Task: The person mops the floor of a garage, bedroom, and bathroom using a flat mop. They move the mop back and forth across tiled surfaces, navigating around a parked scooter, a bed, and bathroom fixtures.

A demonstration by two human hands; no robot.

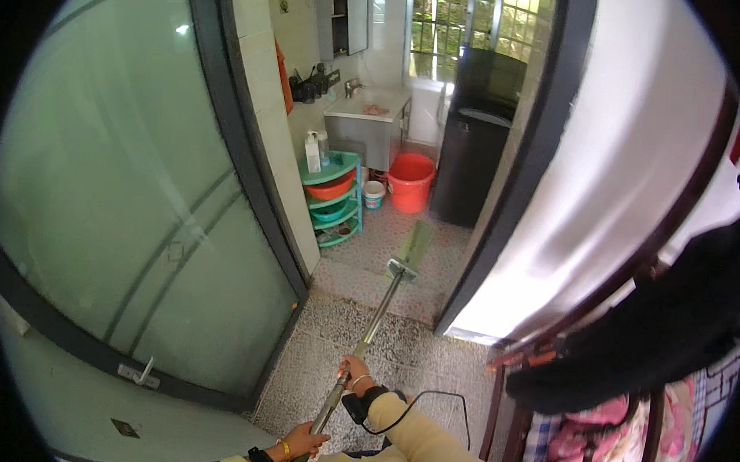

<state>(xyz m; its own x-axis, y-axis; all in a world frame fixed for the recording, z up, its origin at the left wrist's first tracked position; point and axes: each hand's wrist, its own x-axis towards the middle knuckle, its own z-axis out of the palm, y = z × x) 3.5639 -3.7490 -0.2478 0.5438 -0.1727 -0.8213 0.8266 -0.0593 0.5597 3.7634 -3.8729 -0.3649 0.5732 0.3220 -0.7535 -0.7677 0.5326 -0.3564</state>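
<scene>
A flat mop (380,313) with a long metal handle slants away from me through the doorway. Its pale green head (413,248) lies on the patterned tile floor beyond the threshold. My left hand (302,443) is closed around the thick near end of the handle. Farther up, my right hand (353,371) is wrapped round the handle as well. Both wrists carry dark straps, and a black cable loops from the right one.
A frosted glass door (138,185) stands at left. Past the doorway are a green corner shelf (338,204), a red bucket (410,183), a small white pail (374,195), a sink cabinet (362,139) and a tall black appliance (470,165). A bed frame (494,413) stands at right.
</scene>
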